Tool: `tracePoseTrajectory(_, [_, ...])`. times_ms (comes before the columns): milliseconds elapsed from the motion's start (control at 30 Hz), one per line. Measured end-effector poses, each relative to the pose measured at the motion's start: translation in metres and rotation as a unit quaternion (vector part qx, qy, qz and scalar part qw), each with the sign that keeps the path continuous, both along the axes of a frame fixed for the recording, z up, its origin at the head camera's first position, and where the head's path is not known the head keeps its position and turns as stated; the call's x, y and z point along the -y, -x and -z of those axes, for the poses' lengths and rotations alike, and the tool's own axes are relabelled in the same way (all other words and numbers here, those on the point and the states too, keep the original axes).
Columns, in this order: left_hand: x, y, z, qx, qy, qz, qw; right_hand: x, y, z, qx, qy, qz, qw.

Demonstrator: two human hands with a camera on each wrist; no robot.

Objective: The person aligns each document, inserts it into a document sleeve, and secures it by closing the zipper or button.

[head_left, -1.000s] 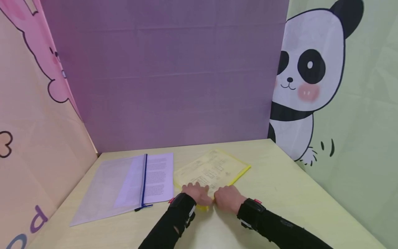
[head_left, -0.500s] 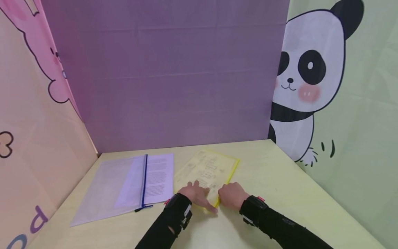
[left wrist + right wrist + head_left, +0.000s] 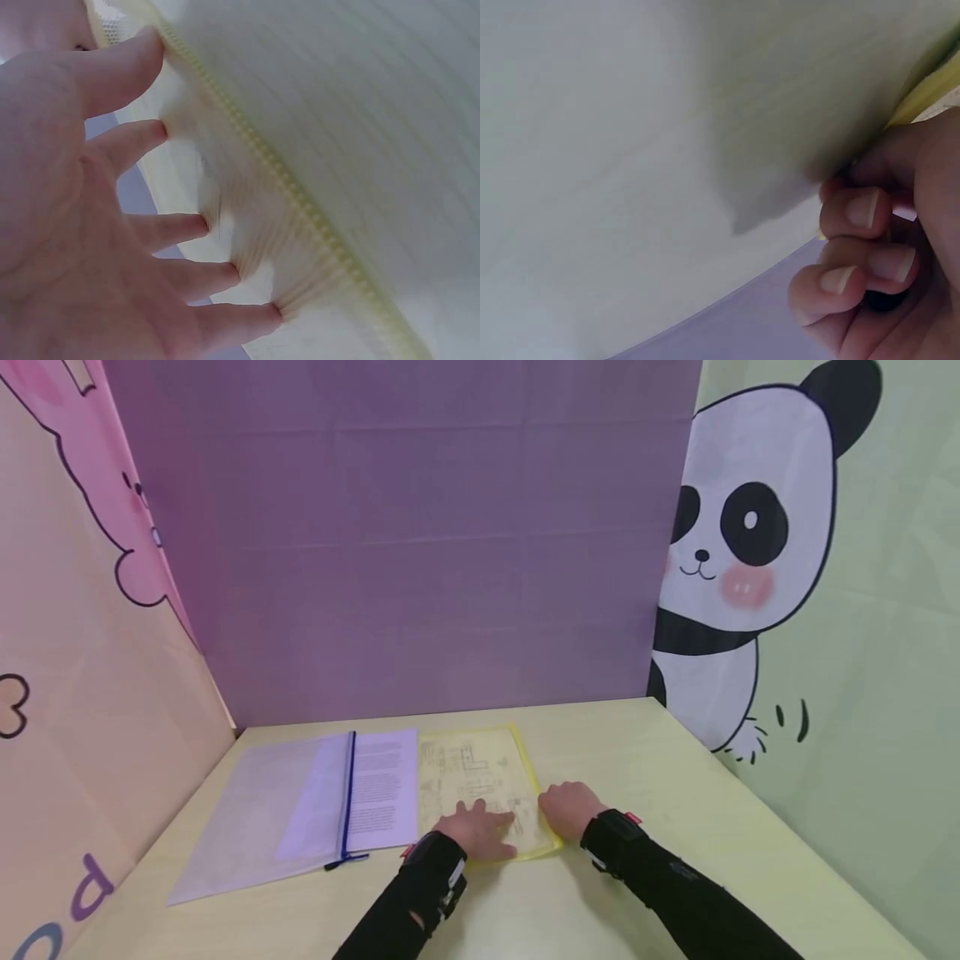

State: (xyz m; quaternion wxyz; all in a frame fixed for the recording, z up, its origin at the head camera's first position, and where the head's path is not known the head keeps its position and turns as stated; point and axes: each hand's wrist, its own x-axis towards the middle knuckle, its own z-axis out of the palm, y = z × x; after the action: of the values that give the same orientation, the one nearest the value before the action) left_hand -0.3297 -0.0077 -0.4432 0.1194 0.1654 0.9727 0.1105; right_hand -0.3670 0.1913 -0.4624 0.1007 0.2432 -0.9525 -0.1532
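Note:
A yellow zip document bag (image 3: 480, 760) with printed sheets inside lies on the table, next to a clear document bag. My left hand (image 3: 480, 832) rests on its near part with fingers spread, and in the left wrist view the fingertips (image 3: 238, 271) press into the thin sheet beside the yellow zip (image 3: 285, 180). At the bag's right edge, my right hand (image 3: 572, 810) has its fingers curled and pinches the yellow edge (image 3: 930, 86). A small dark thing (image 3: 885, 300) shows between those fingers; its kind cannot be told.
The clear document bag (image 3: 277, 802) with a dark blue zip (image 3: 348, 793) lies at the left, a printed sheet (image 3: 385, 789) partly under or in it. Purple cloth (image 3: 435, 543) walls the back; printed cloths stand at both sides. Pale table (image 3: 637, 760) spreads to the right.
The yellow bag has turned counterclockwise, its right edge now running nearly front to back beside the clear bag. My right hand has moved right with that edge; the left hand stays on the bag.

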Motion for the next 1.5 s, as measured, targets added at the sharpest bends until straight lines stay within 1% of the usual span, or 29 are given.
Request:
tracePoseTrajectory(100, [-0.002,0.000,0.000,-0.020,0.016,0.008,0.9997,0.000,0.001,-0.003,0.005,0.009,0.004,0.9999])
tracePoseTrajectory(200, [-0.003,0.001,0.000,-0.028,0.019,0.009,0.9994,0.000,0.003,-0.004,0.006,0.017,0.003,0.9998])
tracePoseTrajectory(333, [-0.004,0.004,-0.001,-0.025,0.010,0.004,0.9996,-0.004,0.010,0.000,0.004,0.016,0.007,0.9998])
tracePoseTrajectory(433, [-0.006,0.005,0.000,-0.022,0.003,0.002,0.9998,-0.008,0.015,0.006,-0.004,0.004,0.008,1.0000])
tracePoseTrajectory(600, [-0.007,0.007,0.002,-0.019,0.001,-0.001,0.9998,-0.011,0.018,0.011,-0.019,-0.001,0.003,0.9998])
tracePoseTrajectory(767, [-0.006,0.010,0.001,-0.016,0.004,-0.005,0.9999,-0.007,0.019,0.009,-0.016,0.001,0.012,0.9998])
tracePoseTrajectory(867, [-0.007,0.010,0.000,-0.016,0.007,-0.006,0.9998,-0.006,0.020,0.007,-0.007,0.001,0.017,0.9998])
tracePoseTrajectory(1067, [-0.009,0.009,-0.002,-0.018,0.012,-0.007,0.9997,-0.009,0.019,0.006,0.013,0.003,0.022,0.9997])
tracePoseTrajectory(1233, [-0.011,0.010,0.000,-0.015,0.019,-0.009,0.9997,-0.012,0.017,0.004,0.025,0.017,0.010,0.9995])
tracePoseTrajectory(1433, [-0.011,0.010,0.000,-0.014,0.023,-0.016,0.9995,-0.015,0.007,0.002,0.025,0.028,-0.020,0.9991])
tracePoseTrajectory(1500, [-0.010,0.009,-0.001,-0.017,0.028,-0.018,0.9993,-0.015,0.002,0.001,0.037,0.034,-0.024,0.9985])
